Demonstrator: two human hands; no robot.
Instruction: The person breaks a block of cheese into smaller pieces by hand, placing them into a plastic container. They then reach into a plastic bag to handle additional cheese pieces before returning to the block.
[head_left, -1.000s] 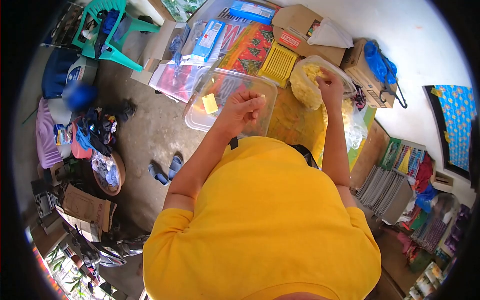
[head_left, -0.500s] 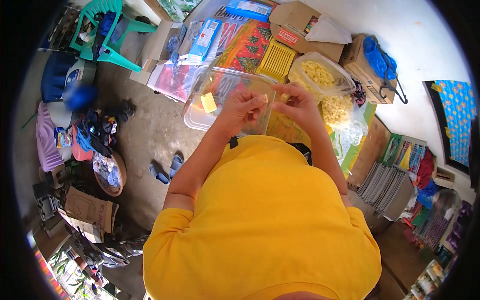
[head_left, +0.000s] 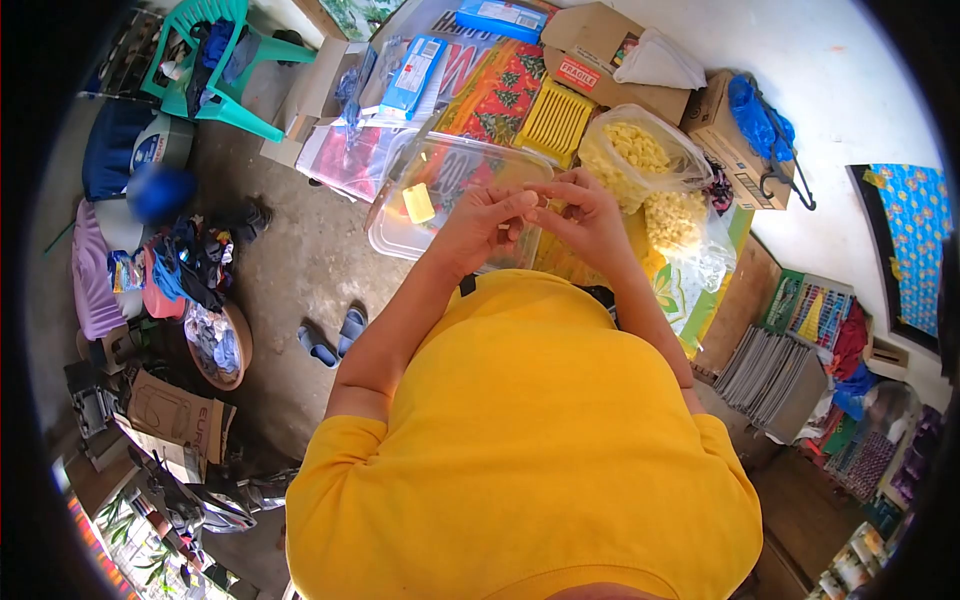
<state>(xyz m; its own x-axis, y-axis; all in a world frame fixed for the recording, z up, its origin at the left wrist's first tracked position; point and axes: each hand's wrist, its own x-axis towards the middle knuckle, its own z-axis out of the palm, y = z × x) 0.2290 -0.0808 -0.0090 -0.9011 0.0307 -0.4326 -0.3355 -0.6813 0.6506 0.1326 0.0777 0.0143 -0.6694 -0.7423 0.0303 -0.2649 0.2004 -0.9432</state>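
My left hand and my right hand meet at the fingertips over the near side of a clear plastic tub. Both hands are closed in a pinch. Whatever lies between the fingers is small and mostly hidden, so I cannot make it out. A flat yellow piece lies in the tub, to the left of my left hand. Beyond my right hand stands an open clear bag of small yellow pieces, with a second bag of yellow pieces nearer to me.
A yellow ridged tray lies behind the tub. Blue-and-white packets and a cardboard box marked fragile are at the back of the table. Slippers are on the floor at left, and a green chair stands farther back.
My right hand has moved left, and its fingertips now meet those of my left hand. The small yellowish bits seen at both hands' fingertips are now mostly covered.
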